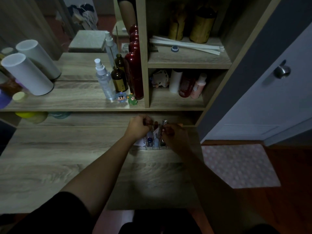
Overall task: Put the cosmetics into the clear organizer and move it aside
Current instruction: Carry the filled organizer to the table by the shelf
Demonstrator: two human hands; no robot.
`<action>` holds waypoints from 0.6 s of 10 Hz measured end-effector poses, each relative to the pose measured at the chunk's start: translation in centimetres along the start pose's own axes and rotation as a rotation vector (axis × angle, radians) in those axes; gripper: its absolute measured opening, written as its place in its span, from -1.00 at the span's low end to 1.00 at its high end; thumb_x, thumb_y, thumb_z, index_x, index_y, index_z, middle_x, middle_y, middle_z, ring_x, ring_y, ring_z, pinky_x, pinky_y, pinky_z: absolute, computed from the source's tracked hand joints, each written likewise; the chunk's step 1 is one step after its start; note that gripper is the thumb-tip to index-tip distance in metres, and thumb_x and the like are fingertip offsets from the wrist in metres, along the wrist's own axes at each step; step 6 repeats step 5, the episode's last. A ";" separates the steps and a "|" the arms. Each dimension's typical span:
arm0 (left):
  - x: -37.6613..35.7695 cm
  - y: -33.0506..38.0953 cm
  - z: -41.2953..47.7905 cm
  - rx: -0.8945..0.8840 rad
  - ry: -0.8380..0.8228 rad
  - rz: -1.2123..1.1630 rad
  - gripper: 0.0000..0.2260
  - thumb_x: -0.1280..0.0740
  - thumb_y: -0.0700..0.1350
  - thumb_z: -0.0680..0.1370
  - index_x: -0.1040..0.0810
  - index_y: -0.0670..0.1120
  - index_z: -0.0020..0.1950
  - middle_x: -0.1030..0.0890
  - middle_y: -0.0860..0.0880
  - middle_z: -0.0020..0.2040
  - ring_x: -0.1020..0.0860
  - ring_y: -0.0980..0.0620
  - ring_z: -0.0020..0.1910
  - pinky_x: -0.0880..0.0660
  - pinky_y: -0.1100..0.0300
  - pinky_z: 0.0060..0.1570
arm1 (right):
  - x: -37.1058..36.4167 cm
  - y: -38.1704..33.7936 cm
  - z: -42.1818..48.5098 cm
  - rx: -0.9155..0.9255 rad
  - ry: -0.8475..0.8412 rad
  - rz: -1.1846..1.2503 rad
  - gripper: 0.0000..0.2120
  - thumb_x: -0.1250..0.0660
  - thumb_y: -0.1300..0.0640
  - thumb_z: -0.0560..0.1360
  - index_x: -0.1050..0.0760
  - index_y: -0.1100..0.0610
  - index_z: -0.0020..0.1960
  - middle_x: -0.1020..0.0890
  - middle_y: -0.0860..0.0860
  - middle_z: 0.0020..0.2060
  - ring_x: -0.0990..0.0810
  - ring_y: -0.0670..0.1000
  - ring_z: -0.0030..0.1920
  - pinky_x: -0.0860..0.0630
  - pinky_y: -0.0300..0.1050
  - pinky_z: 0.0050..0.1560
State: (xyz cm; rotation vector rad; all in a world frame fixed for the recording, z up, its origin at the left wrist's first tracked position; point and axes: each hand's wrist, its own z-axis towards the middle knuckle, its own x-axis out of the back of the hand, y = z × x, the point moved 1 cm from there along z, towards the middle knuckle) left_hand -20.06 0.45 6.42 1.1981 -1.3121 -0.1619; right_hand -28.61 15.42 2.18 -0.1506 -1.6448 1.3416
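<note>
Two of your hands meet over the wooden desk (50, 166). Your left hand (137, 126) and right hand (173, 134) curl around the clear organizer (152, 144) near the desk's back right; it is too dark to tell what each grips. Small cosmetics (156, 125) stand inside. A white packet (141, 141) shows blurry writing. Behind stands a spray bottle (104, 81).

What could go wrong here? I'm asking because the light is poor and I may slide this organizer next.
1. The clear organizer is hard to see in the dim light, so its edges are easy to misjudge.
2. Tall cosmetics stand upright in it; a quick push could tip them.
3. Both the left hand and the right hand crowd over it, hiding the compartments, so an item may catch on a divider.
</note>
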 end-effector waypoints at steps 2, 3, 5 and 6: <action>0.2 0.0 -0.4 0.008 0.006 0.009 -0.80 -0.36 -0.29 0.45 -0.57 -0.18 0.07 -0.65 -0.23 0.02 -0.60 -0.11 -0.02 -0.56 0.07 0.03 | 0.2 -0.1 -0.3 -0.009 0.023 -0.025 -0.87 -0.38 0.16 0.45 -0.56 0.12 -0.01 -0.67 0.07 -0.15 -0.49 -0.23 -0.27 -0.38 -0.60 -0.27; 0.5 0.0 -0.4 0.006 -0.001 0.021 -0.79 -0.35 -0.28 0.46 -0.57 -0.17 0.08 -0.65 -0.21 0.03 -0.59 -0.13 0.02 -0.54 0.05 0.06 | 0.4 -0.4 -0.2 -0.008 0.029 -0.018 -0.87 -0.39 0.19 0.43 -0.56 0.13 -0.02 -0.67 0.09 -0.17 -0.47 -0.24 -0.31 -0.36 -0.65 -0.26; 1.5 0.1 -1.1 0.005 0.025 0.068 -0.70 -0.38 -0.23 0.47 -0.52 -0.17 0.19 -0.64 -0.19 0.09 -0.58 -0.11 0.09 -0.44 0.16 0.01 | 1.6 -1.8 -0.7 0.005 0.010 -0.060 -0.86 -0.35 0.19 0.43 -0.56 0.15 -0.02 -0.66 0.12 -0.13 -0.60 0.04 -0.15 -0.52 -0.29 -0.13; 1.5 0.1 -1.1 0.005 0.025 0.068 -0.70 -0.38 -0.23 0.47 -0.52 -0.17 0.19 -0.64 -0.19 0.09 -0.58 -0.11 0.09 -0.44 0.16 0.01 | 1.6 -1.8 -0.7 0.005 0.010 -0.060 -0.86 -0.35 0.19 0.43 -0.56 0.15 -0.02 -0.66 0.12 -0.13 -0.60 0.04 -0.15 -0.52 -0.29 -0.13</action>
